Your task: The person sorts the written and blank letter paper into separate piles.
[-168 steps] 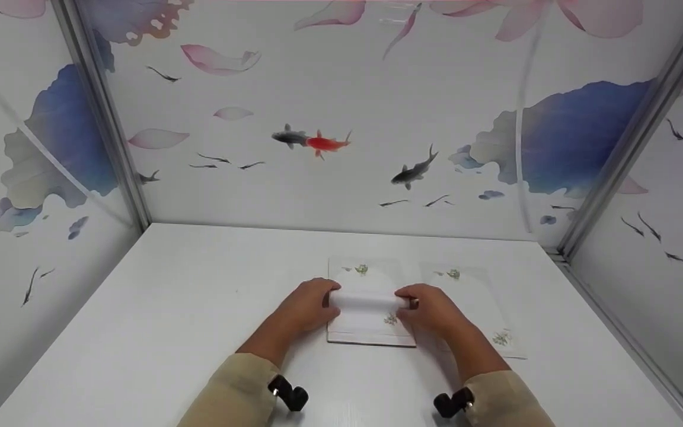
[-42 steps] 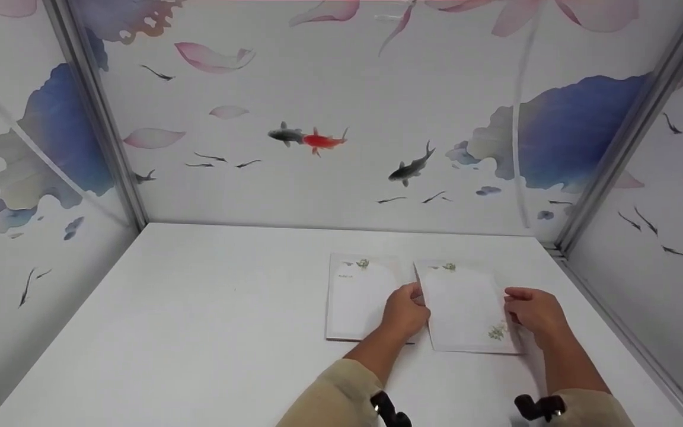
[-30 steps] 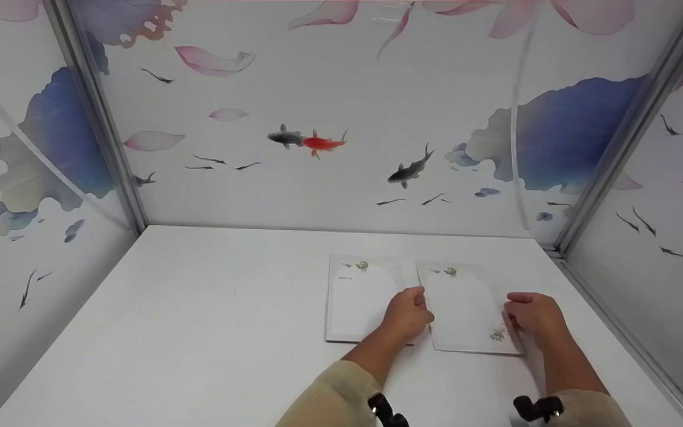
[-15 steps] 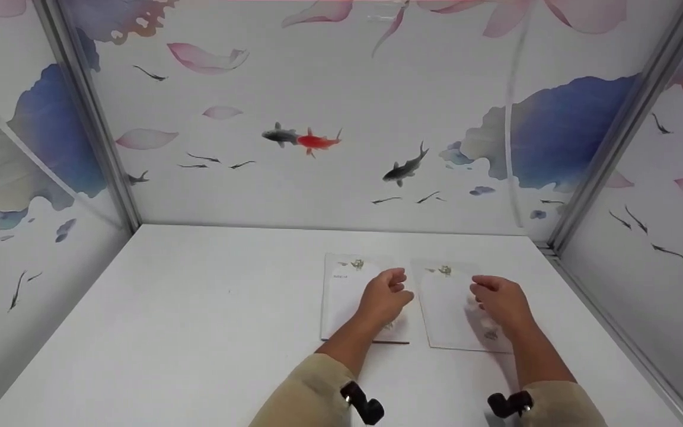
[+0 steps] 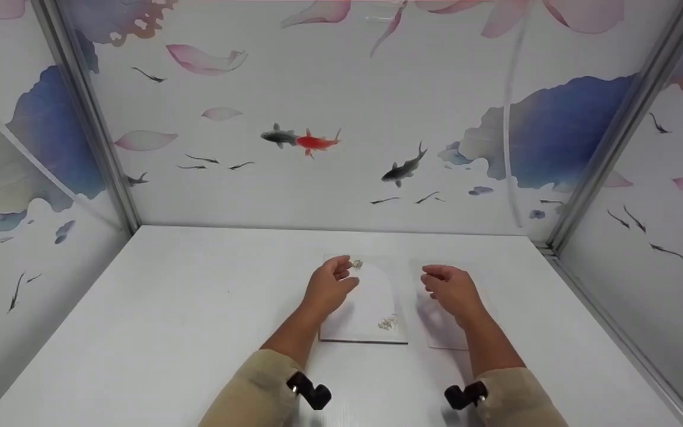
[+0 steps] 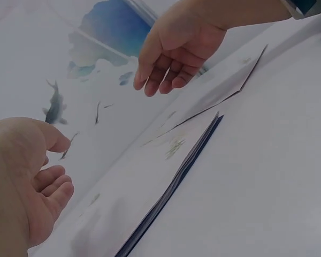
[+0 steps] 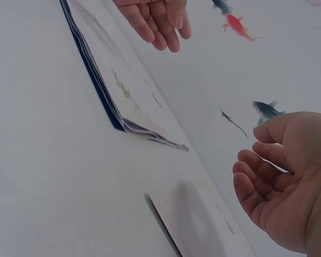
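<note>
Two floral-printed pads of letter paper lie side by side on the white table. The left letter pad (image 5: 371,302) looks thicker; its dark blue backing (image 6: 166,193) and slightly spread sheet edges show in the left wrist view. Beside it is a thinner letter pad or stack of sheets (image 5: 445,338). My left hand (image 5: 328,289) hovers over the left pad's left side, fingers loosely bent and holding nothing. Above the right pad's left part is my right hand (image 5: 453,293), likewise relaxed and holding nothing. It hides much of that pad.
White panels with painted fish (image 5: 318,142), petals and blue leaves (image 5: 573,133) enclose the table at the back and both sides. Metal posts (image 5: 83,118) stand at the corners. A black device (image 5: 312,391) is fixed at each sleeve's cuff.
Earlier both hands held a curled sheet over the left pad, then held the right pad by its sides. They have since let it go, lifted and moved left.
</note>
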### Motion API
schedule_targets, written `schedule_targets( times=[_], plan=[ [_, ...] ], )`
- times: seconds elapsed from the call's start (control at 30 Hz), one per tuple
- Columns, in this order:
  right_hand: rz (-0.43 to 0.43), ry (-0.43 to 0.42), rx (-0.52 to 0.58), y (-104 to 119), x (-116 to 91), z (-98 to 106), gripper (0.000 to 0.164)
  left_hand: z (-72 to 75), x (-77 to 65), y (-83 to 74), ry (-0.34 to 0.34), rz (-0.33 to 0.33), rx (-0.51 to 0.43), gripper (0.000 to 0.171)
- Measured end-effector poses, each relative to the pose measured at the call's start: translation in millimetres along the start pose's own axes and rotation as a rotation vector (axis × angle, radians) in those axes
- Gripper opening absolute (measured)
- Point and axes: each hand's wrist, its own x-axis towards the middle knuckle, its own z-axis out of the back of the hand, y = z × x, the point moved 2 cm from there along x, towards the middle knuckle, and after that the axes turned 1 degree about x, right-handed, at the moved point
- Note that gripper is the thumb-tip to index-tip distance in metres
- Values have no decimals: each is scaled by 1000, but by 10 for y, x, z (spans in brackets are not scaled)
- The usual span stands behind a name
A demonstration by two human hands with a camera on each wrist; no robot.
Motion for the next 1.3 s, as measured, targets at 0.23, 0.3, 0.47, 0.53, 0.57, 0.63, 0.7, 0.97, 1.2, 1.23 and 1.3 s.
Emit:
schedule_targets(
  times=[0.23,0.3,0.47,0.53,0.57,0.63,0.7,0.97,1.2,1.23,1.3],
  plan=[
    [56,23,39,181,14,-353,37,389,-24,122,-66,44,36,57],
    [67,41,53,211,7,-430,38,482,-38,165,-85,60,57,57],
    [98,77,53,248,-17,-539,39,643,-76,247,-121,78,87,57],
    [109,75,33,249,-21,-549,38,667,-80,257,-122,72,89,57],
    [114,75,19,246,-24,-549,37,672,-80,257,-119,72,91,58],
    [122,88,-16,237,-32,-538,39,667,-81,252,-106,69,108,58],
    [131,111,-61,223,-35,-520,43,650,-83,245,-85,76,122,59],
    [215,236,-315,140,-87,-434,64,564,-131,246,101,36,344,69],
    [198,318,-436,68,-111,-478,71,516,-159,301,340,-85,560,78],
    [191,328,-450,63,-115,-486,72,512,-164,310,365,-94,588,79],
    [178,353,-478,54,-119,-501,76,505,-177,318,399,-94,630,82]
  ],
)
